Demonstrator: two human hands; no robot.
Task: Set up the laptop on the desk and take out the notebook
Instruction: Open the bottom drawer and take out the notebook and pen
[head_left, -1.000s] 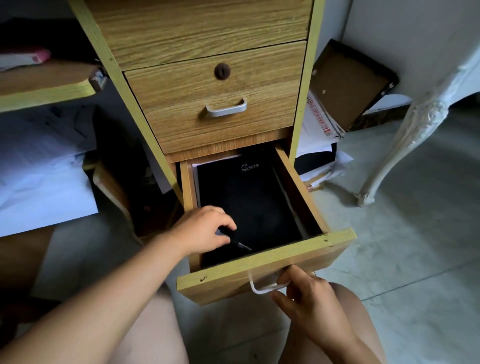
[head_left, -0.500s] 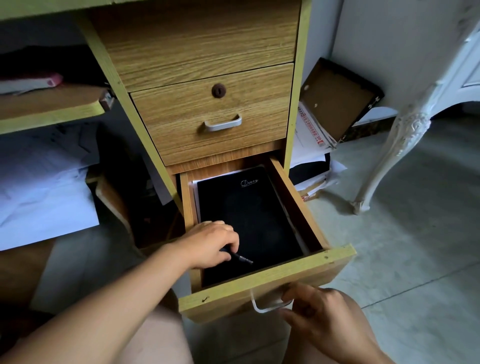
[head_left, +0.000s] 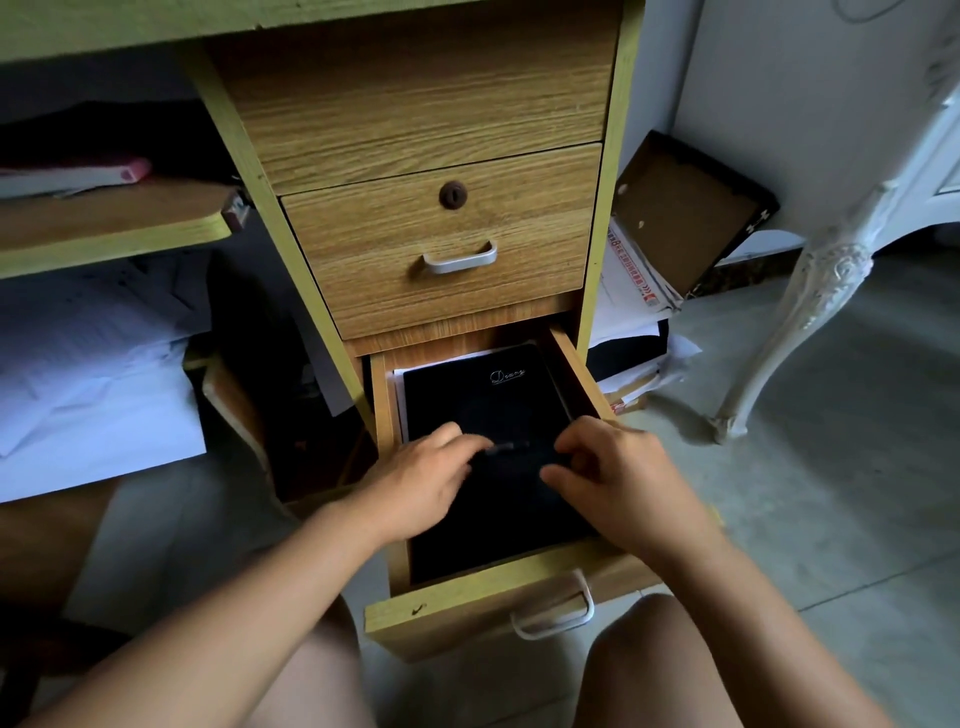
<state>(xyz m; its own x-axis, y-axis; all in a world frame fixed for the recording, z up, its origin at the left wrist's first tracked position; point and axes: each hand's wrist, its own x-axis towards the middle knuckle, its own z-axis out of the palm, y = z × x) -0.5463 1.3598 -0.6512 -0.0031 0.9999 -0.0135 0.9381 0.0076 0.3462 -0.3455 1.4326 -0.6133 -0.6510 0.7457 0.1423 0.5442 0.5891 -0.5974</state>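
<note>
Matt black cover on the notebook (head_left: 483, 410), silver script near its top. Grained wood-look laminate across the drawer fronts (head_left: 441, 270), pale smooth handles (head_left: 460, 258). Glossy white carved table leg (head_left: 810, 312). Dull, smooth grey floor (head_left: 831, 493).

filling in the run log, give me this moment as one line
stage: reaching for notebook | bottom drawer: open | black notebook: flat inside drawer | pen: between both hands | left hand, right hand: over notebook

notebook (head_left: 483, 410) — black cover, script title | flat in open drawer (head_left: 467, 592)
</note>
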